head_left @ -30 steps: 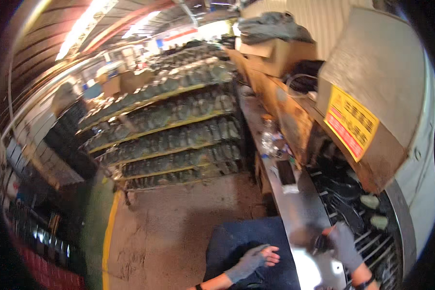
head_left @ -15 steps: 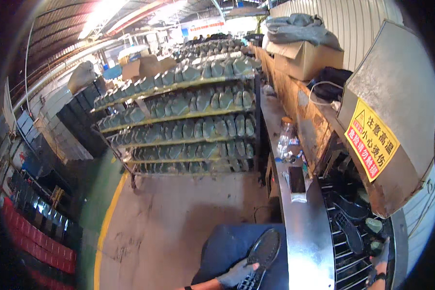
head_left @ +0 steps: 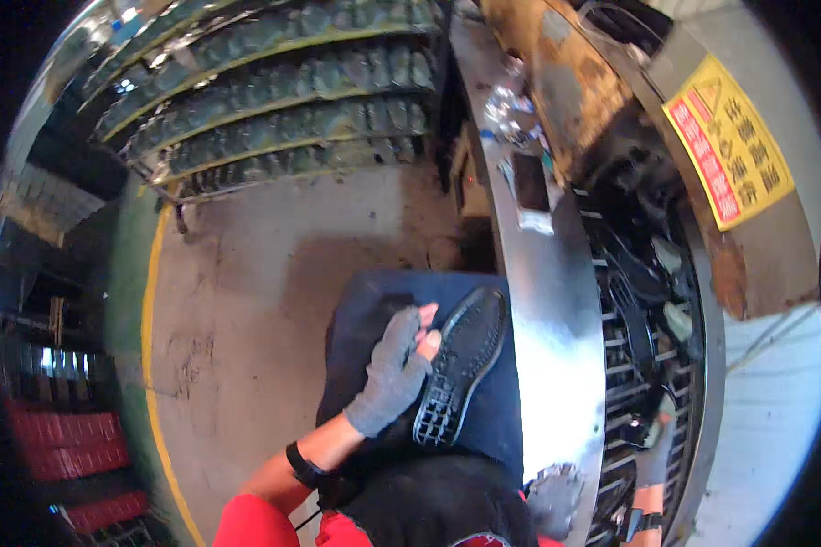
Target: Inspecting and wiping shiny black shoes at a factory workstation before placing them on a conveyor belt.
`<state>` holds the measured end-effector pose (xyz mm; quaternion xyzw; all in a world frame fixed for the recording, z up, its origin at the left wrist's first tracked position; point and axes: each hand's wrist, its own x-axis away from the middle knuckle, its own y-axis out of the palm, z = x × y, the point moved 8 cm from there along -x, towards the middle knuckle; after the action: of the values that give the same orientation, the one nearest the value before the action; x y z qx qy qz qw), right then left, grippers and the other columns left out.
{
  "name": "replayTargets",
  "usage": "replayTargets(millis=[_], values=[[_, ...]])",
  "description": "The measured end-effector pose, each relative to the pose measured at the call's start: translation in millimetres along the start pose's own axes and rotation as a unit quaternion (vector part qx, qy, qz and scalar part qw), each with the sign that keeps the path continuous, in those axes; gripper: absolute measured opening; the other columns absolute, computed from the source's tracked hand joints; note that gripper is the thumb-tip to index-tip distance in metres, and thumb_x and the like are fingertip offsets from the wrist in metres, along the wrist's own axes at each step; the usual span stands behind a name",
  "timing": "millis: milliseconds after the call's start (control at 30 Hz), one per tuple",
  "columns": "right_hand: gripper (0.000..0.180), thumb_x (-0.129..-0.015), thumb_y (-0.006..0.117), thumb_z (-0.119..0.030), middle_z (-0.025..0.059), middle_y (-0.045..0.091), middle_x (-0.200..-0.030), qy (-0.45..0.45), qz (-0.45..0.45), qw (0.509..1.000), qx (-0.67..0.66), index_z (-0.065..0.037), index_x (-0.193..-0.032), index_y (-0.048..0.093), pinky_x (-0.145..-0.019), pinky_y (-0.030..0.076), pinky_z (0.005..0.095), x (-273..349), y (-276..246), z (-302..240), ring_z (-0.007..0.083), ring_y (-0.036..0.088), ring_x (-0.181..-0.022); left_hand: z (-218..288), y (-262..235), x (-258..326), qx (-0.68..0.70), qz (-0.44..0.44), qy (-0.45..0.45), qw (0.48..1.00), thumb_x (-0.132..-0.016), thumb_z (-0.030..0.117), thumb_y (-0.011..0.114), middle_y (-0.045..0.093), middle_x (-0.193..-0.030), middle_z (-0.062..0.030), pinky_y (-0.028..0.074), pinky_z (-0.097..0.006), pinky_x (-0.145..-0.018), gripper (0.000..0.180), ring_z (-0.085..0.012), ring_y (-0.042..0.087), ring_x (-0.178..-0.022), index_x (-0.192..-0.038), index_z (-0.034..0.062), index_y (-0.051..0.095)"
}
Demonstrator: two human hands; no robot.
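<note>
A black shoe sole (head_left: 472, 333) lies on my lap, its grid-patterned heel toward me. My left hand (head_left: 394, 369), in a grey glove with bare fingertips, is beside it. Its fingers are apart and the thumb is close to the sole's edge. Over the slatted metal rack at the right, my gloved right hand (head_left: 658, 442) is closed on a dark, glossy shoe (head_left: 645, 428) with a pale green part, apparently a last. The grip is partly hidden and blurred. Farther up the rack are another black sole (head_left: 633, 314) and pale green lasts (head_left: 677, 321).
A steel ledge (head_left: 556, 337) runs between my lap and the slatted rack (head_left: 615, 374). On it are a phone (head_left: 531, 182) and small wrapped items. A metal hood with a yellow warning label (head_left: 729, 141) overhangs the rack. A shelf cart (head_left: 292, 105) of lasts stands ahead; red crates (head_left: 68, 447) are left.
The view has tilted downward. My left hand has loosened from the sole, and its fingers have lifted beside it. My right hand has moved from the lasts to the dark shoe nearer me.
</note>
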<state>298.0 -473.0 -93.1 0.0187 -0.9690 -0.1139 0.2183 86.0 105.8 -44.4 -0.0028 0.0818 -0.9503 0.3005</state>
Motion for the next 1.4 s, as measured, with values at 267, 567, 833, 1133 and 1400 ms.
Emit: replayTargets(millis=[267,567,833,1133,1400], values=[[0.082,-0.077,0.090,-0.033,0.0095,0.065,-0.129,0.000,-0.286,0.910,0.299,-0.002,-0.144,0.057,-0.103,0.051,0.0348,96.4,277.5,56.2,0.0214,0.063,-0.121,17.0,73.8,-30.1,0.231,-0.080,-0.069,0.967,-0.108,0.031,0.061,0.064,-0.140,-0.0181,0.049,-0.041,-0.113,0.058,-0.0290,0.062,-0.131,-0.154,0.0001,0.043],[0.069,-0.101,0.061,-0.059,0.0119,0.070,-0.128,0.244,-0.370,0.896,0.014,-0.002,-0.141,0.059,-0.095,0.059,0.0354,145.3,382.0,71.7,0.0209,0.071,-0.111,63.5,59.0,-30.0,0.477,-0.219,-0.081,0.847,-0.103,0.067,0.051,0.062,-0.145,-0.0167,0.052,-0.040,-0.109,0.081,-0.0262,0.062,-0.131,-0.150,0.0013,0.049],[0.062,-0.103,0.061,-0.054,0.0164,0.075,-0.117,0.202,-0.291,0.935,-0.012,-0.001,-0.135,0.065,-0.087,0.064,0.0408,134.2,360.7,57.0,0.0259,0.076,-0.098,-33.3,54.8,-72.3,-0.076,-0.103,0.107,0.986,-0.101,0.032,0.070,0.072,-0.112,-0.0181,0.054,-0.037,-0.100,0.051,-0.0230,0.069,-0.113,-0.142,0.0035,0.061],[0.085,-0.097,0.061,-0.069,0.0192,0.073,-0.123,0.195,-0.308,0.931,0.016,0.002,-0.144,0.055,-0.091,0.064,0.0448,110.0,381.6,102.4,0.0305,0.076,-0.104,47.9,11.9,-72.6,0.397,-0.176,-0.029,0.900,-0.107,0.052,0.050,0.065,-0.138,-0.0228,0.055,-0.038,-0.105,0.066,-0.0267,0.068,-0.118,-0.147,0.0003,0.052],[0.067,-0.109,0.049,-0.056,0.0133,0.070,-0.134,0.241,-0.409,0.878,-0.059,0.000,-0.145,0.057,-0.099,0.060,0.0384,115.9,399.5,137.0,0.0232,0.072,-0.114,70.1,6.1,-48.9,0.335,-0.213,-0.041,0.917,-0.111,0.062,0.031,0.065,-0.143,-0.0184,0.055,-0.036,-0.105,0.076,-0.0217,0.068,-0.118,-0.157,0.0024,0.045]])
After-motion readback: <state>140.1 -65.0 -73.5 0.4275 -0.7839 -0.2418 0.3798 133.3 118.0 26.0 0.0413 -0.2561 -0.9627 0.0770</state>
